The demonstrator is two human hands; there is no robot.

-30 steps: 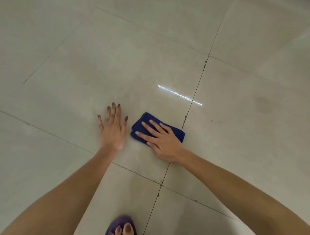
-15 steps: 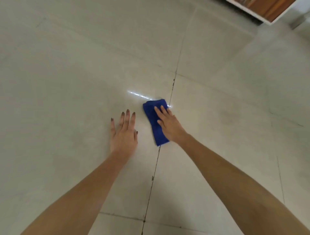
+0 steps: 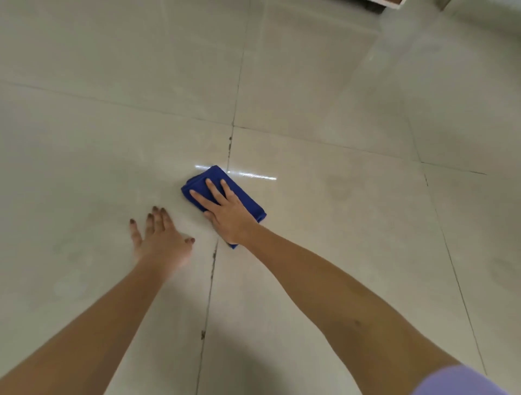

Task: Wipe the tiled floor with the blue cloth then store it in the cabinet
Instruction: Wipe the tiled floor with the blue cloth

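Note:
A folded blue cloth (image 3: 205, 180) lies flat on the pale tiled floor (image 3: 324, 214), across a dark grout line. My right hand (image 3: 228, 214) presses down on it with fingers spread, covering its near half. My left hand (image 3: 160, 239) rests flat on the tile to the left of the cloth, fingers apart, holding nothing and not touching the cloth. The corner of a white-edged cabinet (image 3: 393, 3) shows at the top right edge.
Large glossy tiles with dark grout lines fill the view. A bright light streak (image 3: 253, 175) reflects just beyond the cloth. A purple sleeve (image 3: 462, 380) shows at the bottom right.
My right hand has turned the cloth and slid it left across the grout line. My left hand has shifted left on the tile. The view has tilted down, leaving less of the cabinet visible.

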